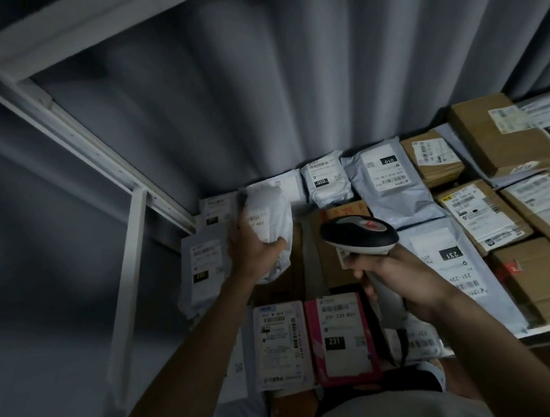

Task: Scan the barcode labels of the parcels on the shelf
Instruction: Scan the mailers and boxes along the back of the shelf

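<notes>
My left hand (254, 252) grips a small white poly-bag parcel (269, 218), lifted above the shelf with its label side towards me. My right hand (401, 280) grips the handle of a black and white barcode scanner (359, 234), whose head sits just right of that parcel. Below lie a pink parcel (341, 338) with a "231" label and a white-labelled parcel (279, 343). A grey poly bag (202, 266) lies to the left of my left hand.
Several brown cardboard boxes (494, 131) and grey mailers (386, 176) cover the shelf to the right and back. A white metal shelf frame (73, 128) runs along the left. A grey curtain (257, 78) hangs behind the shelf.
</notes>
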